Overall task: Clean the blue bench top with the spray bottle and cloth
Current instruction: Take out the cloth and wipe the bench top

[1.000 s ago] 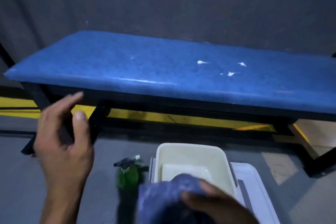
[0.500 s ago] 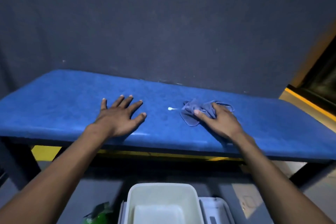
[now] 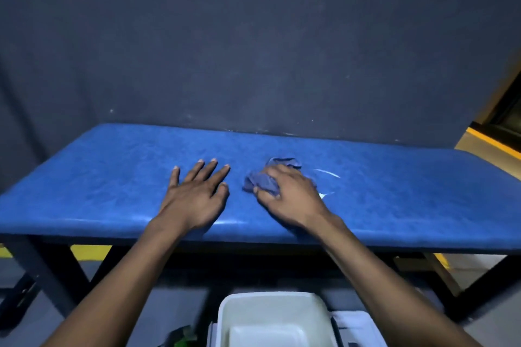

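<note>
Head view is showing, nearest, the spray bottle [image 3: 183, 339] lying unused on the floor beside a white tub [image 3: 275, 315], while farther off the left hand [image 3: 194, 200] is bracing open-palmed on the blue bench top [image 3: 112, 177] and the right hand [image 3: 290, 200] is pressing the bunched cloth [image 3: 265, 180], fingers curled over it, beside white smears [image 3: 327, 173].

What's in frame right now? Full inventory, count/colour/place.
bench top: 1, blue, padded, across mid-frame against the wall
bench frame: 1, dark, legs under the top
cloth: 1, blue, bunched on the bench top under the right hand
white streaks: a few, on the bench top right of the cloth
tub: 1, white, on the floor, bottom centre
spray bottle: 1, green, only its top visible, left of the tub
wall: dark grey, behind the bench
left hand: flat, fingers spread, on the bench top
right hand: pressing the cloth
</note>
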The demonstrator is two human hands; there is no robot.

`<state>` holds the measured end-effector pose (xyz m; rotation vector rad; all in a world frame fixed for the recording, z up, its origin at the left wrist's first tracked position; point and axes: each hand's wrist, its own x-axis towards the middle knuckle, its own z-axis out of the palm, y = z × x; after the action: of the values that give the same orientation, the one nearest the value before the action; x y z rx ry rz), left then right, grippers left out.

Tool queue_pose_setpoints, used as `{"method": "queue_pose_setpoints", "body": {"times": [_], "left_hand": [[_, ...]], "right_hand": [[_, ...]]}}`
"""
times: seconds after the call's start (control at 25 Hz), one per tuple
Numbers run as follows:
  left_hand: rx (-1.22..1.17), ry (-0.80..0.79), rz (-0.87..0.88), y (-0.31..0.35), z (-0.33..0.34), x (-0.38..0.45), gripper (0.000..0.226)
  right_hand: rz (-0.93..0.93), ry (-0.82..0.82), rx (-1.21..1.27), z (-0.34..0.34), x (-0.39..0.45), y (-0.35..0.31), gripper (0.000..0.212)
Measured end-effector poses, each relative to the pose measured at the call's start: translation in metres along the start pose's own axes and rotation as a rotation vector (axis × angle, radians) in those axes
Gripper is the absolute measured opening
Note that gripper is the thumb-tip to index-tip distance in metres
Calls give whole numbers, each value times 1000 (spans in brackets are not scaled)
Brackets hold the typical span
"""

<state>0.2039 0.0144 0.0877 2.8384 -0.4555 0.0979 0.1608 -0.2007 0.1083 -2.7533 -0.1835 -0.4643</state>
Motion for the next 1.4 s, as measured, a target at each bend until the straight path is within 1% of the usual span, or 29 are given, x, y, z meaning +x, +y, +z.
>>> {"method": "queue_pose_setpoints", "body": {"times": [0.04,0.12,0.16,0.2,0.24,0.28,0.32,0.36,0.44,0.52,0.6,0.64,0.72,0.8,0.88,1.0,1.04,1.08,1.16,1.24,1.28,1.32,1.4], "left_hand": [[4,8,-2,-1,0,-1,56],[19,23,6,-1,2,-1,56],[25,25,13,-1,3,-2,55],[26,31,21,1,3,-2,55],[28,43,28,2,4,-1,55],[32,50,31,2,5,-1,55],[36,55,34,1,5,-1,57],[36,58,37,1,5,-1,59],[25,71,25,2,5,-3,64],[8,86,12,2,5,-2,64],[5,80,10,0,5,-1,64],[6,78,10,-2,6,-1,64],[11,80,15,-2,9,0,63],[16,80,6,-1,9,-1,63],[12,97,6,2,9,-2,63],[11,113,16,2,8,-2,64],[17,119,14,1,8,-2,65],[23,124,15,0,8,-3,64],[21,131,26,-2,9,-2,63],[12,137,30,-5,10,-2,63],[10,138,31,-5,10,-2,63],[10,138,32,-6,11,-2,64],[18,134,25,-6,12,-1,67]], "right_hand": [[-56,-15,13,-12,-28,9,28],[-54,-11,56,-37,-61,56,38],[4,5,39,-47,-63,85,47],[99,14,-21,-54,-55,110,57],[214,6,-76,-58,-35,123,64],[289,-16,-99,-54,-10,128,68],[318,-41,-94,-45,15,120,68],[302,-59,-79,-33,37,107,65],[218,-59,-41,-7,55,73,62],[119,-68,-15,-6,36,52,73],[61,-128,-4,-24,-4,50,86],[44,-159,4,-35,-24,56,89],[72,-175,29,-55,-57,78,86],[144,-130,3,-62,-60,98,83],[173,-112,-85,-48,-27,92,85],[215,-172,-121,-5,50,41,112],[227,-175,-127,6,67,25,116],[230,-158,-136,14,75,12,112],[196,-72,-147,18,66,5,91],[191,-7,-79,10,45,26,68],[211,0,-63,1,33,46,62],[260,2,-74,-11,21,73,63],[368,37,-114,-48,-6,126,71]]}}
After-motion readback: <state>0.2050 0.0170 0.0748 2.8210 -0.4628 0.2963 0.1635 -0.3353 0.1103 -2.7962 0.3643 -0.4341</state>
